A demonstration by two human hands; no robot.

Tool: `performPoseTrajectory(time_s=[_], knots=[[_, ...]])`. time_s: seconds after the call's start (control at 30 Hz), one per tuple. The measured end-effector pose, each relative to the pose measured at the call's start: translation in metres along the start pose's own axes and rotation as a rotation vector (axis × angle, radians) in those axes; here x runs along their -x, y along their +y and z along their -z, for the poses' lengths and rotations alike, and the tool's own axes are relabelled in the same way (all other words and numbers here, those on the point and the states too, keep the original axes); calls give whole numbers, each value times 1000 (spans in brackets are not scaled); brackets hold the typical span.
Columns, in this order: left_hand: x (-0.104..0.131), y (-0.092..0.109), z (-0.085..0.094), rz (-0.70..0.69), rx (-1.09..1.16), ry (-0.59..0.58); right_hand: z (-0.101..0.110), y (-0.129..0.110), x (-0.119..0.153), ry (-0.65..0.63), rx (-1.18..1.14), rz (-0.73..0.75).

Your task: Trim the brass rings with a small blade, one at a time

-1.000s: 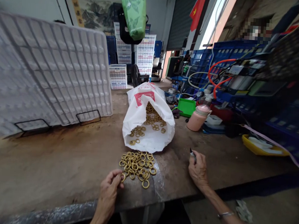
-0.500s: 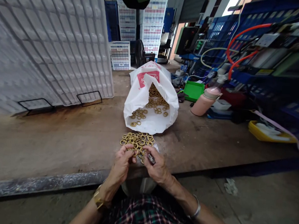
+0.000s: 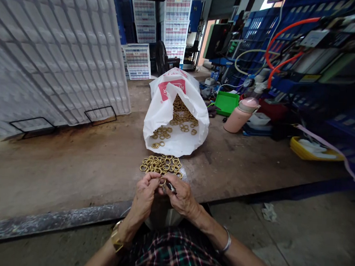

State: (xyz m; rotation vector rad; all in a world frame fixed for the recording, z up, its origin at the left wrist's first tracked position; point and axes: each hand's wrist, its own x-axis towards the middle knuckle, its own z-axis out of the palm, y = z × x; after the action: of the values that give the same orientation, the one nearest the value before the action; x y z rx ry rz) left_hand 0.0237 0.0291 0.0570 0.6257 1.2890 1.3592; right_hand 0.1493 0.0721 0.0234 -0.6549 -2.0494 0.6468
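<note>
At the front edge of the bench, my left hand [image 3: 144, 194] is closed, pinching a brass-coloured ring [image 3: 162, 182] between thumb and fingers. My right hand [image 3: 184, 197] is closed around a small dark metal tool [image 3: 170, 187], whose exact kind I cannot make out. The tool's end is right by the ring, and both hands nearly meet there. Just beyond my fingers lies a loose pile of similar rings [image 3: 160, 163]. Behind the pile, a white plastic bag [image 3: 184, 146] lies with its mouth towards me and many more rings inside.
A wooden bench [image 3: 102, 164] runs across. Tall white ribbed panels [image 3: 64, 52] stand at the left. Rightwards are a pink bottle [image 3: 238, 118], a green tray [image 3: 226, 103] and a yellow basket [image 3: 314, 152]. White crates [image 3: 137, 57] are stacked at the back.
My right hand has moved left towards my left hand, bringing the tool up to the pinched ring. The whole view has shifted slightly.
</note>
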Motion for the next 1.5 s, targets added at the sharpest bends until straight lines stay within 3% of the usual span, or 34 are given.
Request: performPoseTrajectory(time_s=[0.13, 0.53, 1.2, 1.5], knots=[[2, -2, 2, -49, -74, -5, -1, -2, -2, 4, -31, -52], [11, 4, 5, -161, -228, 7, -2, -15, -18, 19, -252, -429], [14, -4, 8, -211, -280, 82, -7, -17, -27, -16, -227, -529], [15, -2, 11, -100, -225, -76, -8, -13, -28, -11, -270, -523]])
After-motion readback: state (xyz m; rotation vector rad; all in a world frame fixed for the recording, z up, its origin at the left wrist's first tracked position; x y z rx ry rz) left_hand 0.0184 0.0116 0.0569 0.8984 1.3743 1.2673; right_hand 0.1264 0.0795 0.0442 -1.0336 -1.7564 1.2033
